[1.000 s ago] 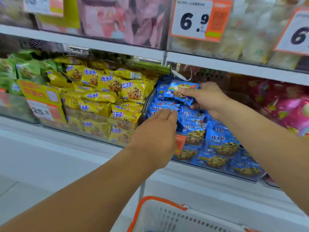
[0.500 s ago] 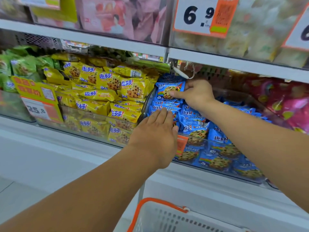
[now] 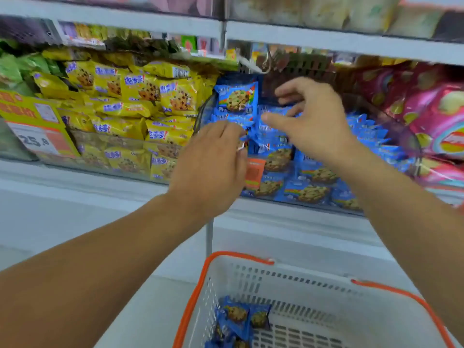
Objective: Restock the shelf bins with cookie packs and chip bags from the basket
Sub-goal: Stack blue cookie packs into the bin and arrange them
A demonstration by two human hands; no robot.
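Note:
A blue cookie pack (image 3: 237, 97) stands upright at the back left of the clear bin of blue cookie packs (image 3: 308, 192) on the middle shelf. My right hand (image 3: 311, 121) hovers just right of that pack, fingers spread and holding nothing. My left hand (image 3: 211, 162) is lower, in front of the bin's left end, fingers relaxed and near the blue packs; blur hides whether they touch. Below, the white basket (image 3: 288, 280) with an orange rim holds a few blue cookie packs (image 3: 236, 315) in its near left corner.
Yellow cookie packs (image 3: 140, 106) fill the bin to the left, behind a yellow price tag (image 3: 37, 136). Green bags (image 3: 15, 69) lie at far left. Pink chip bags (image 3: 437, 116) sit to the right. A white shelf edge (image 3: 326, 41) runs close above the bins.
My right hand let go of the blue pack at the back left of the bin and drew back to the right, fingers spreading. The view tilted down, showing more of the basket.

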